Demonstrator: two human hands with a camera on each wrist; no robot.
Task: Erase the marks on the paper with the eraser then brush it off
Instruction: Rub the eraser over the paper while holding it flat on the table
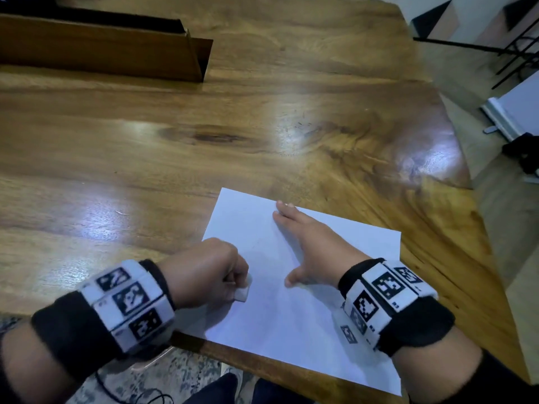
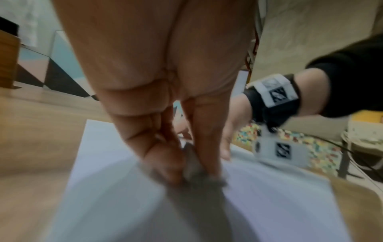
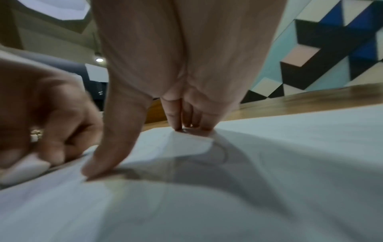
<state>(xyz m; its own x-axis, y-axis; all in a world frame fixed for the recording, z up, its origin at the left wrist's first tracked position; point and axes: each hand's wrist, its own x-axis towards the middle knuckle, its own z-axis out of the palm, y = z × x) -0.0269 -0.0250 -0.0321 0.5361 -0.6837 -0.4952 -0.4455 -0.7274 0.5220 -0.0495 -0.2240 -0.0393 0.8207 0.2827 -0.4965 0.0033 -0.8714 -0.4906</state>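
Thin, limp paper (image 1: 291, 301) flat at the worktop (image 1: 262, 126) near edge, prone to creasing, so pinned by flat right hand (image 1: 315, 243), fingers spread. Small, firm eraser (image 1: 242, 293) pinched in curled left hand (image 1: 204, 269), pressed on the sheet's left part; best gripped low.

A glossy wooden desk (image 1: 262, 118) fills the view. A long brown cardboard box (image 1: 102, 48) lies at its far left; patterned floor (image 1: 180, 371) shows below

Paper (image 1: 306, 316) on table (image 1: 145, 170) near edge — eraser (image 1: 242, 293) on its left part, box (image 1: 102, 51) far behind.
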